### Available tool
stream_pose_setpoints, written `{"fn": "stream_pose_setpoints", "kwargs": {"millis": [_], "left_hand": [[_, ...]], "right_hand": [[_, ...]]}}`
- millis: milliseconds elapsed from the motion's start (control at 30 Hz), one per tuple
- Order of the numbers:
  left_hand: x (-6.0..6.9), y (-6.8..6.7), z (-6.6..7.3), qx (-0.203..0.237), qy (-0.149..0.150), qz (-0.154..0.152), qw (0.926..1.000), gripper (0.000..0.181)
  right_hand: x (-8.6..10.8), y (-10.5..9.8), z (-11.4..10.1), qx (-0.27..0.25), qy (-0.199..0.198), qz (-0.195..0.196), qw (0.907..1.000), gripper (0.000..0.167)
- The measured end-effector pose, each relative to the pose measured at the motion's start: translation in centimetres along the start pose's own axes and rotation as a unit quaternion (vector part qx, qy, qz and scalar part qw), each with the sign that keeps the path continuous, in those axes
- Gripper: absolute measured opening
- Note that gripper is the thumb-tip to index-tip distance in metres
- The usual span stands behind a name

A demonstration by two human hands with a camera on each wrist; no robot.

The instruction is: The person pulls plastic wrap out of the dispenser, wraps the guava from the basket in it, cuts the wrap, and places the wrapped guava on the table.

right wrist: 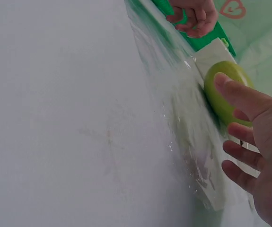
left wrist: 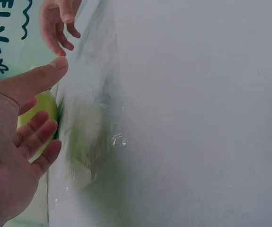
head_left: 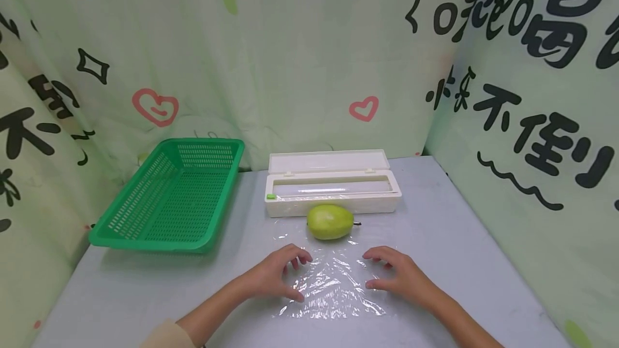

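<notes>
A sheet of clear cling film [head_left: 333, 289] lies on the table, creased and shiny, running toward the cling film box. On its far part rests a yellow-green, pear-like fruit [head_left: 330, 222] with a short dark stem pointing right. My left hand [head_left: 278, 273] is at the film's left side, thumb and fingers apart, holding nothing. Opposite it, my right hand [head_left: 401, 275] has its fingers parted at the film's right side and also holds nothing. Both wrist views show each hand [left wrist: 17, 137] [right wrist: 263, 137] relaxed, with the fruit beyond the fingers. Whether the fingertips touch the film I cannot tell.
Behind the fruit stands a white cling film box [head_left: 333, 205] with its lid raised and a green slider at its left end. A green plastic basket [head_left: 208, 243] sits at the left of the pale table [head_left: 464, 262]. Printed curtains [head_left: 290, 69] enclose the back and sides.
</notes>
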State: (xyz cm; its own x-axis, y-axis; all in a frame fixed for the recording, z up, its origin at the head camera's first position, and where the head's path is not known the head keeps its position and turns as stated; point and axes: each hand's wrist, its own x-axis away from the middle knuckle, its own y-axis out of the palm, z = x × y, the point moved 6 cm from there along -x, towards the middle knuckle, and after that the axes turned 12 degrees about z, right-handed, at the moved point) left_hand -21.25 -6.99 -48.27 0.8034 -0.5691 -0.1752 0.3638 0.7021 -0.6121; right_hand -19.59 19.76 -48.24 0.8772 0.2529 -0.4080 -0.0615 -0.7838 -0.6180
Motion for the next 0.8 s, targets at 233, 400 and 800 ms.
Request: {"fn": "stream_pose_setpoints", "kwargs": {"millis": [233,400,800], "left_hand": [[0.9,0.9,-0.7,-0.007,-0.004,-0.024,0.9997,0.072],[1.4,1.6,-1.2,-0.026,-0.024,-0.043,0.9985,0.072],[1.6,1.8,-1.0,-0.080,0.003,-0.050,0.9956,0.055]], "right_hand": [[1.2,0.7,-0.3,0.022,-0.040,-0.033,0.9984,0.058],[1.9,1.0,-0.4,0.061,-0.060,-0.048,0.9952,0.065],[2.4,1.2,-0.5,0.085,-0.085,-0.040,0.9919,0.054]]}}
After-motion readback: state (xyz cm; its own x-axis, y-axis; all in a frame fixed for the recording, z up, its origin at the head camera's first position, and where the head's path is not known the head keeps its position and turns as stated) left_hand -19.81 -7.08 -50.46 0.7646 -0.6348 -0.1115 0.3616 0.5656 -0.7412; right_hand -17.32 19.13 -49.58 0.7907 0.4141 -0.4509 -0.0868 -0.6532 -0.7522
